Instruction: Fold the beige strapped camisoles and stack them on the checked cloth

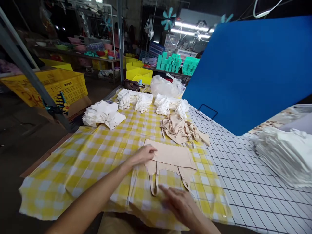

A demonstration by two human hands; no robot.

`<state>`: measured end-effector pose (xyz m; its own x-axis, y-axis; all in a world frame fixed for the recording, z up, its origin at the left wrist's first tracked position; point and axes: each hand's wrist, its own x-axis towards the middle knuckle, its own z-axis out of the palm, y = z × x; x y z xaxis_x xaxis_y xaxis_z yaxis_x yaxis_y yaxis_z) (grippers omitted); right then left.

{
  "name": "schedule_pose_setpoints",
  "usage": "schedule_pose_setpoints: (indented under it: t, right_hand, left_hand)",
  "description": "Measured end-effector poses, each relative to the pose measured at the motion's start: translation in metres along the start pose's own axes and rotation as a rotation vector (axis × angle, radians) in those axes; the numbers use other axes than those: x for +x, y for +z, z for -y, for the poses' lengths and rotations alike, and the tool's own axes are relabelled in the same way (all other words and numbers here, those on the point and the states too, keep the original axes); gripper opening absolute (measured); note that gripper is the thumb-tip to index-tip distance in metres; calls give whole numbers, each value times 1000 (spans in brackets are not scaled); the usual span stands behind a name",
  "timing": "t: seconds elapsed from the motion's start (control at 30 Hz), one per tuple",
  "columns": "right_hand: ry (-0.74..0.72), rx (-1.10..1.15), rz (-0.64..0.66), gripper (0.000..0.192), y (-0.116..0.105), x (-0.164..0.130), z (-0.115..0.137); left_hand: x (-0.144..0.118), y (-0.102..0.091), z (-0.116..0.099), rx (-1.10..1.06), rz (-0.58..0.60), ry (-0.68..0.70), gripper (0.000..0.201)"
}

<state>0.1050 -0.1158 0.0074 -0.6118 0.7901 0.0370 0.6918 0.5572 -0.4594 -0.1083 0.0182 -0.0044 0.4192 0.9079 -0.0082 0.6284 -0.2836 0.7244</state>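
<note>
The yellow crate (65, 86) at the left carries a small dark print on its side wall, but it is too blurred to read. No other text is readable.

Looks like a small garment workshop: stacks of white garments (103, 114) on a checked tablecloth (80, 162), yellow crates (70, 86), green bins (170, 61) on shelves.

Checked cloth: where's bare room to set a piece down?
Free: the yellow checked cloth left of the left hand, below the white pile; also the white grid surface between the beige garment and the white stack. Crowded: the far edge, with white piles and the beige heap.
</note>
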Motion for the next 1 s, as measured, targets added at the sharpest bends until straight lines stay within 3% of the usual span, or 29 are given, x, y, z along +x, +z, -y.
schedule_pose_setpoints:
  t: [0.13, 0.2, 0.3, 0.43, 0.5, 0.6, 0.83, 1.0]
  right_hand:
    - [562, -69, -330, 35, -40, 14, -56]
    - [834, -121, -338, 29, -61, 31, -84]
    - [994, -99, -313, 31, -76, 57, -112]
    - [1003, 19, -307, 20, -71, 77, -130]
    - [968, 101, -316, 17, -67, 79, -135]
    - [919, 245, -353, 17, -66, 74, -138]
    - [774, 666, -313, 23, -78, 53, -129]
    - [708, 800, -363, 36, -93, 43, -122]
  left_hand:
    - [15, -15, -1, 163, -238, -331, 35]
    - [20, -17, -1, 204, -248, -395, 39]
    - [26, -17, -1, 227, -217, -462, 40]
    - [36, -19, 5, 196, -151, -491, 15]
    - [39, -22, 7, 158, -133, -489, 17]
    - [39, -25, 9, 60, -146, -448, 21]
    - [30, -20, 5, -310, -182, -343, 4]
    - [27, -31, -3, -543, -142, -276, 30]
